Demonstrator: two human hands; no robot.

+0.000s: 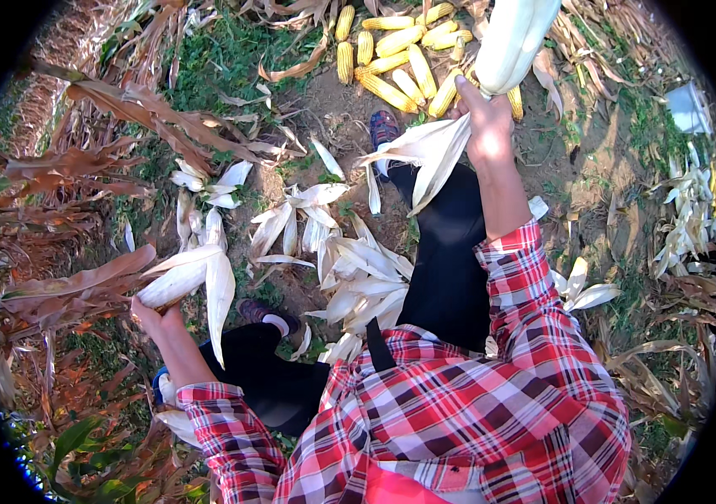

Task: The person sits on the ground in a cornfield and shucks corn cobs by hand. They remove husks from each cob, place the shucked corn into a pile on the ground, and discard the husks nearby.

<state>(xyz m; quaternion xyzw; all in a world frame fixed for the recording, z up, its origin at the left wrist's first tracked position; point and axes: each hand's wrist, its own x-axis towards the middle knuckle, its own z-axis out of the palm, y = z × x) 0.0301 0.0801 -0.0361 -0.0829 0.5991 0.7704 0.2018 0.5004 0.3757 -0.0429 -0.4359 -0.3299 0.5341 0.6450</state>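
My left hand is closed around the lower end of an ear of corn. Its pale husk is partly pulled open, with long leaves hanging off to the right. At the upper right, my right hand grips a pale, ridged ear of corn in its husk, which runs out of the top of the picture. Loose husk leaves hang from this hand toward the left. The fingers are partly hidden on both sides. Just beyond the right hand lies a pile of bare yellow corn cobs on the soil.
Stripped husks lie heaped between my legs. Dry corn stalks and leaves crowd the left side. More husks and a whitish, flat-sided object lie at the far right. My shoes stand close to the cobs and husks.
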